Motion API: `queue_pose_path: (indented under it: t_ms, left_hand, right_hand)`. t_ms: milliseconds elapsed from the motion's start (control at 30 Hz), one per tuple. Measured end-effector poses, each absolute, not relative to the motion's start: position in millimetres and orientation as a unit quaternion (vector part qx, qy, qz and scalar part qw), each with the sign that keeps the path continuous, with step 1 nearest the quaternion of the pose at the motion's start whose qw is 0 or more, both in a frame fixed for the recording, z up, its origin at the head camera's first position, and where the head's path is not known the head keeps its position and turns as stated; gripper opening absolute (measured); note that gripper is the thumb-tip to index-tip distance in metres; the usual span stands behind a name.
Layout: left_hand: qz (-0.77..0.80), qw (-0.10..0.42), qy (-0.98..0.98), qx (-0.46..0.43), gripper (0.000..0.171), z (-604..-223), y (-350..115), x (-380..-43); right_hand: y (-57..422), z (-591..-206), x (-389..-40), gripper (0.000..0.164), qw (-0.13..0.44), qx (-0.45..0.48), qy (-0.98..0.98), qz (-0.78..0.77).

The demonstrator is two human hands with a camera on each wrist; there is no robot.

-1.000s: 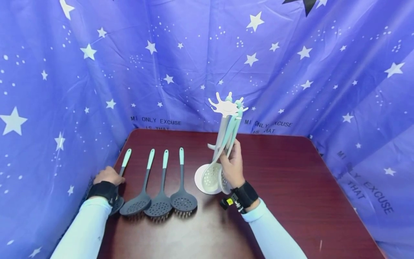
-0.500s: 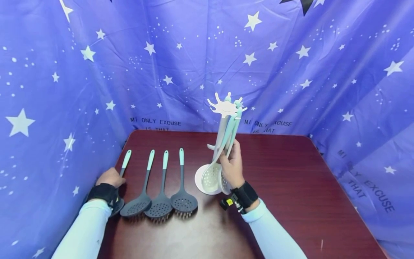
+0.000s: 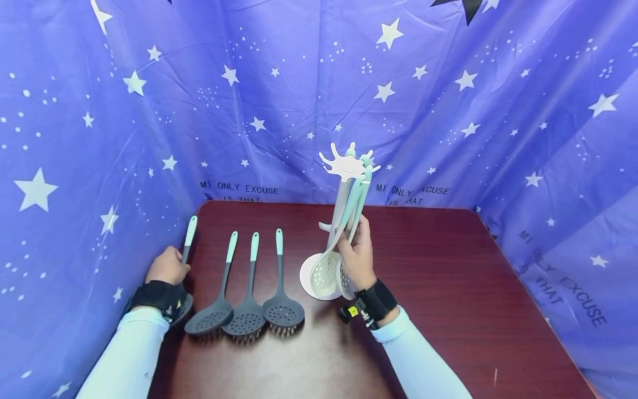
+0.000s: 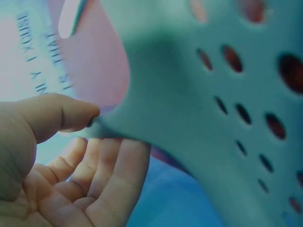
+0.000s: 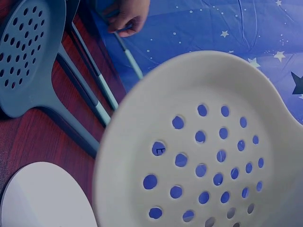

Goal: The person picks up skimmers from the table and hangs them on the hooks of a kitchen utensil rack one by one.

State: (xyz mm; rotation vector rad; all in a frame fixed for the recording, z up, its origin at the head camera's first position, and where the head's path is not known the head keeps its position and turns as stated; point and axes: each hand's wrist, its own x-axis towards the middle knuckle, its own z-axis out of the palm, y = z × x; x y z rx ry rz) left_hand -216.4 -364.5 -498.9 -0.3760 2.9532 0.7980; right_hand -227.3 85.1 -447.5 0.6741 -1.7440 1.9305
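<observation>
In the head view my left hand (image 3: 166, 266) pinches the shaft of the leftmost dark grey skimmer, whose mint handle (image 3: 191, 231) points away from me. The left wrist view shows the thumb and fingers (image 4: 120, 175) at the neck of this skimmer's perforated head (image 4: 165, 99). Near the table's middle stands a white utensil stand (image 3: 346, 165) with a star-shaped hook top and round base. Pale perforated skimmers (image 3: 324, 275) with mint handles hang from it. My right hand (image 3: 360, 255) grips among their lower shafts; whether it also holds the stand's post is hidden.
Three more dark grey skimmers (image 3: 211, 317) lie side by side on the dark red table (image 3: 438, 277), between the left hand and the stand. A blue star-patterned curtain (image 3: 279, 100) hangs along the table's back and sides.
The left hand and the leftmost skimmer have moved slightly away from me, toward the table's far left corner. My right hand and the stand keep their place.
</observation>
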Motion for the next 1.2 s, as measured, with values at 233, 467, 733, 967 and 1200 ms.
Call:
queue_pose_path:
  t_ms: [233,467,733,967,1200]
  left_hand:
    - [0.291,-0.059,0.950,-0.093,0.033,-465.0,-357.1,-221.8]
    - [0.327,-0.106,0.937,-0.067,0.035,-423.6,-330.9,-223.5]
    - [0.392,-0.075,0.917,0.014,0.046,-400.7,-302.2,-224.0]
    - [0.402,-0.066,0.911,0.061,0.041,-408.3,-287.3,-221.8]
    - [0.402,-0.111,0.905,0.076,0.038,-403.9,-256.0,-211.6]
  right_hand:
    - [85.2,-448.8,-227.3,0.050,0.218,0.247,-0.626,0.707]
    - [85.4,-450.0,-225.4,0.050,0.214,0.238,-0.627,0.710]
    - [85.7,-448.9,-226.9,0.048,0.208,0.249,-0.620,0.715]
    - [87.7,-449.4,-226.6,0.050,0.214,0.250,-0.622,0.710]
    - [88.3,-448.0,-224.9,0.049,0.219,0.247,-0.630,0.703]
